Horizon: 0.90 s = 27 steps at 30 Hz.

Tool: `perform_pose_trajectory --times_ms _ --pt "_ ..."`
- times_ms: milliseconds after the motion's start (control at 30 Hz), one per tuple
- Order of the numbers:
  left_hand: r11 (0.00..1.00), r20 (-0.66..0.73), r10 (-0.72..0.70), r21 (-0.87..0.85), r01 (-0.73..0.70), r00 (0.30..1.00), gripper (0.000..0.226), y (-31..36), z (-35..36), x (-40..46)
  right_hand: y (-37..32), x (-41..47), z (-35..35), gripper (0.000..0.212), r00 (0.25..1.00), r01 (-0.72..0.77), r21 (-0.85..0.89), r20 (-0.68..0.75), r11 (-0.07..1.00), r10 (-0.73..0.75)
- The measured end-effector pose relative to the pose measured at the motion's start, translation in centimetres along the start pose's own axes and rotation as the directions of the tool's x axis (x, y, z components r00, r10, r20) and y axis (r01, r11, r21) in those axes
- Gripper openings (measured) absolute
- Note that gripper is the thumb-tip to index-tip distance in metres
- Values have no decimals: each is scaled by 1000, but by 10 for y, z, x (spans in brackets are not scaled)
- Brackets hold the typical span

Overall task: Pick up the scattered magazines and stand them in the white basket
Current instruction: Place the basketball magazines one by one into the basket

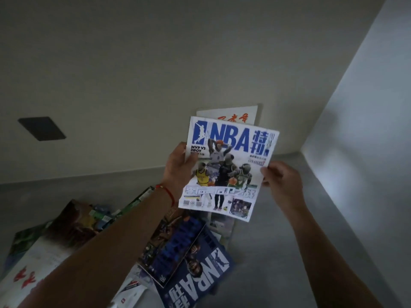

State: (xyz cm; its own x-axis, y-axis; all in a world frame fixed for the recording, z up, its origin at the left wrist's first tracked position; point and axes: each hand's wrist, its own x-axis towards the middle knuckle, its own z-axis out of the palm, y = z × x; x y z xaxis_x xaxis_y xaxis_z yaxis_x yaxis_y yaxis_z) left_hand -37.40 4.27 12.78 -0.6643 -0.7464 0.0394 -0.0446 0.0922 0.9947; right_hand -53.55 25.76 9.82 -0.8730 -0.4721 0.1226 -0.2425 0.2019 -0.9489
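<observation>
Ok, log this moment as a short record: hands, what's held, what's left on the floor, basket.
left hand: grips the left edge of the white NBA magazine
right hand: pinches its right edge
held item: raised, cover facing the camera; a second magazine with red lettering shows behind it
floor: dark blue NBA magazine and several others lie scattered
white basket: not in view

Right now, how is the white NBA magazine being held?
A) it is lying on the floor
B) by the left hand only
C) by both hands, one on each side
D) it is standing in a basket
C: the left hand grips the left edge of the white NBA magazine and the right hand pinches its right edge, holding it up above the magazines on the floor.
</observation>
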Motion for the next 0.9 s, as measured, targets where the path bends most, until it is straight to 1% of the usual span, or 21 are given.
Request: perform_pose_trajectory --times_ms 33,67,100,167,200,267,300,367,500,600,667,733,800,900 --pt "1000 -10 11 -18 -11 1000 9 5 4 8 -9 16 -5 17 998 67 -42 -18 997 -68" --pt "999 -18 47 12 -47 999 6 11 7 18 -17 32 -9 14 991 130 -88 -28 988 -133" --pt "990 -36 104 97 -100 994 4 15 10 28 -24 49 -12 10 983 176 -123 -31 977 -181" --pt "943 -93 214 281 -181 972 4 24 12 49 -35 82 -16 9 976 210 -132 -32 969 -216" --pt "922 -121 251 332 -199 960 5 28 13 58 -38 97 -17 8 973 224 -135 -24 965 -229" --pt "892 -141 277 405 -200 950 14 31 15 74 -40 124 -14 9 967 250 -153 -17 956 -255" --pt "884 -134 266 428 -186 955 17 29 16 80 -39 134 -11 9 963 263 -159 -18 952 -269" --pt "891 -134 222 430 -145 966 16 22 17 91 -32 152 -5 8 954 291 -176 -21 940 -299" --pt "941 -249 80 337 9 965 12 -5 24 105 -14 174 8 5 955 297 -242 57 924 -292" --pt "948 -327 -26 292 127 945 7 -25 31 113 3 181 17 6 963 268 -253 96 930 -251" --pt "945 -367 -80 269 188 927 5 -32 37 119 12 181 24 6 969 246 -250 91 936 -230" --pt "937 -414 -94 269 221 905 10 -37 43 126 18 184 30 7 974 229 -254 53 940 -222" --pt "931 -450 -109 266 249 886 11 -38 46 132 18 189 35 10 974 219 -291 11 931 -226" --pt "923 -464 -115 277 267 878 17 -37 45 139 14 195 41 10 978 203 -279 20 939 -205"
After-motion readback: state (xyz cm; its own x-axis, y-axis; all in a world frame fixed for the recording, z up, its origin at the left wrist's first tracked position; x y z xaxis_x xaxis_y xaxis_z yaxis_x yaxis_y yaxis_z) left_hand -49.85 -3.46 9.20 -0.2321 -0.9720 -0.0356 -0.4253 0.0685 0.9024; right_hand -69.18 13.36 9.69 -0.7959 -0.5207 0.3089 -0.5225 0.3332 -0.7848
